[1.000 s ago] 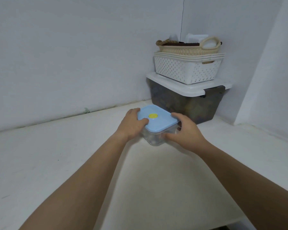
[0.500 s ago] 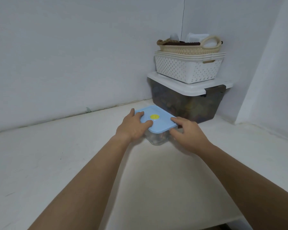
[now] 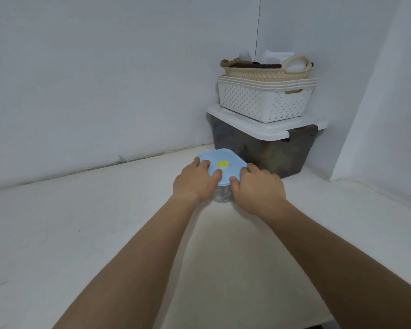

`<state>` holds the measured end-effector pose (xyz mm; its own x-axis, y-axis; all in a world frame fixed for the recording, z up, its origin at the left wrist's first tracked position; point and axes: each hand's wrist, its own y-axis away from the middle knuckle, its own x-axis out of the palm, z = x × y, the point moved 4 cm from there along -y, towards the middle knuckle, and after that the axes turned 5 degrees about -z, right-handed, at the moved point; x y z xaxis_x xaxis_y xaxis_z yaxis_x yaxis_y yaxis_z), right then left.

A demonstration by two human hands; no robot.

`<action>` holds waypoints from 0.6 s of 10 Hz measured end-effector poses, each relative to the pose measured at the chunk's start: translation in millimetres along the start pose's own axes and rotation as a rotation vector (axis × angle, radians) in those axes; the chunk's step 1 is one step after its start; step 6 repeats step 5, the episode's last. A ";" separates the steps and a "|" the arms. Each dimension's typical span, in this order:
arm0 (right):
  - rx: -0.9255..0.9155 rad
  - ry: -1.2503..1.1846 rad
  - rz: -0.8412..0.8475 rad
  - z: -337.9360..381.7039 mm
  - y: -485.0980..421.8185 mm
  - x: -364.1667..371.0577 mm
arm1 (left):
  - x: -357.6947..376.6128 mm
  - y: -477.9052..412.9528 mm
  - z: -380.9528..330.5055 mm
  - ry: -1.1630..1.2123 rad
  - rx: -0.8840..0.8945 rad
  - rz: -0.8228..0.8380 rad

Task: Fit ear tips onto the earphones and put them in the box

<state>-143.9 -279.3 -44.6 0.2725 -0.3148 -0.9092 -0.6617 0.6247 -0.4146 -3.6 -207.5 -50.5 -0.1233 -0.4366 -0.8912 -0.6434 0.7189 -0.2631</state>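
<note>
In the head view, the clear box (image 3: 221, 197) stands on the white counter (image 3: 100, 236) just in front of the dark storage bin (image 3: 266, 151) in the corner. A second ago it was held by its sides, looking slightly raised and tilted. Since then both hands have climbed from the sides onto the blue lid (image 3: 234, 159). The left hand (image 3: 195, 184) now drapes over the lid's left near corner, with bent fingers and thumb pressed onto its top beside the yellow button (image 3: 223, 164). The right hand (image 3: 259, 189) clamps the right edge, thumb on the near rim and fingers curled over the side. Both hands therefore grip the lid, none hanging free. This looks like the lid being pressed home with the box set in its place, which would put the task at or near its end. Much is hidden. The hands cover most of the box wall, and only a narrow strip of clear plastic shows between the wrists. Something pale shows through it, but neither earphones nor ear tips can be made out, so whether they are inside and fitted cannot be told. Whether the lid is fully seated all round is also unclear. The storage bin's dark contents are unreadable. Above it, the white perforated baskets (image 3: 263, 104) and the woven basket (image 3: 259, 72) hold pale items too blurred to name.
</note>
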 end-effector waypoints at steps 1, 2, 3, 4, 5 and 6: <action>0.045 -0.070 0.168 -3.2 -14.5 -2.2 | 2.0 -10.5 -8.5 -0.178 0.012 0.057; 0.075 -0.103 0.192 -5.9 -19.9 -4.5 | -5.0 -13.1 -12.8 -0.221 0.003 0.034; 0.063 -0.163 0.136 -5.8 -18.4 -16.8 | -18.2 -6.7 -10.5 -0.104 -0.001 0.055; 0.036 -0.177 0.073 -3.3 -12.1 -33.4 | -33.1 10.7 -4.1 -0.117 0.013 0.075; 0.025 -0.161 0.057 -3.5 -6.2 -50.4 | -53.4 25.9 3.3 -0.157 0.011 0.061; 0.025 -0.161 0.057 -3.5 -6.2 -50.4 | -53.4 25.9 3.3 -0.157 0.011 0.061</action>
